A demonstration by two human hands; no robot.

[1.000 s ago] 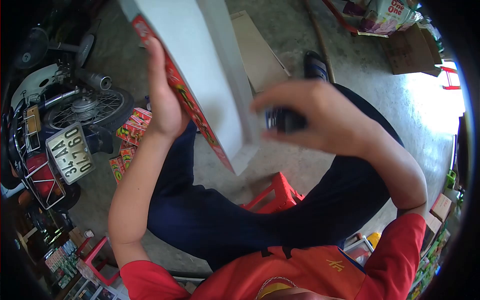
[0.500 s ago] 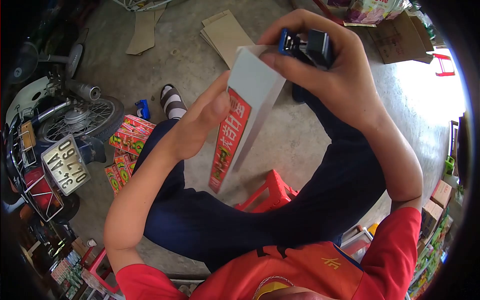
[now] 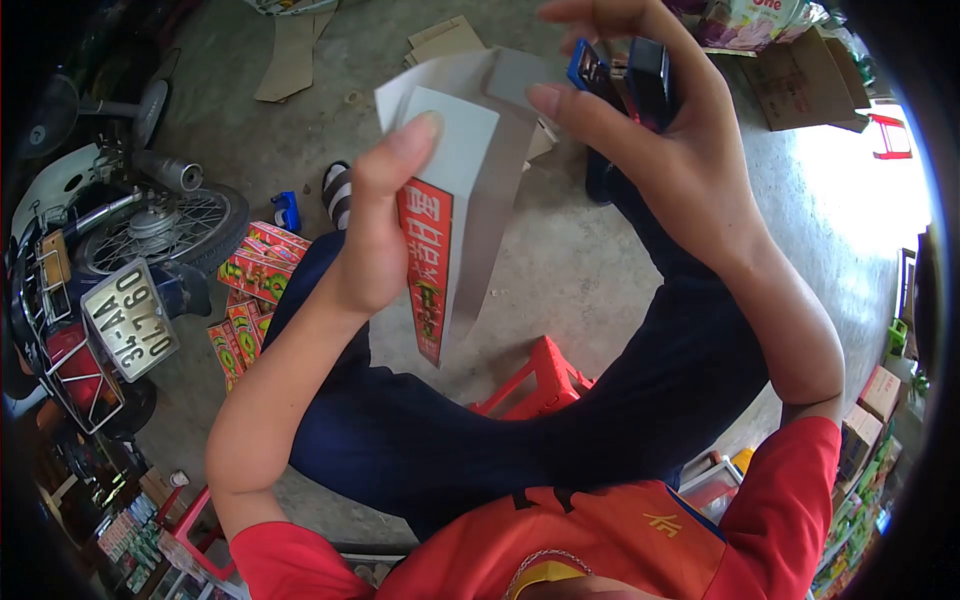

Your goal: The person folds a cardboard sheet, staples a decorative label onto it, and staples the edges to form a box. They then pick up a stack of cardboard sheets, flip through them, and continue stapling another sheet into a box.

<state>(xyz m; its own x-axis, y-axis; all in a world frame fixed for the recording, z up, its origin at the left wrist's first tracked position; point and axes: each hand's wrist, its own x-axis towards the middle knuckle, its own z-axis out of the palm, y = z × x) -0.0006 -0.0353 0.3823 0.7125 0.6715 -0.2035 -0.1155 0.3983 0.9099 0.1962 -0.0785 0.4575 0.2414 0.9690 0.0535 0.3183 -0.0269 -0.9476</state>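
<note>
My left hand (image 3: pixel 385 215) grips a folded cardboard box (image 3: pixel 455 145), grey-white inside, with a red printed side bearing pale lettering. Its thumb presses on a pale flap, while the other fingers are hidden behind the card. The box is tilted, and its upper end stands partly unfolded. In the palm of my right hand (image 3: pixel 680 130) is a blue and black tool that looks like a stapler (image 3: pixel 622 82), its two jaws apart. The right thumb and forefinger are spread, with the thumb tip close to the box's upper corner.
Red printed cartons (image 3: pixel 262 265) lie on the floor at left, near a small blue tool (image 3: pixel 286 211). A motorbike (image 3: pixel 130 290) stands beyond them. Below the box is a red plastic stool (image 3: pixel 540 380). Flat cardboard (image 3: pixel 445 40) and an open carton (image 3: pixel 805 80) lie farther off.
The box has shifted left and its upper end has unfolded. My left thumb has moved up onto the flap. My right fingers have come off the box and spread, still holding the stapler.
</note>
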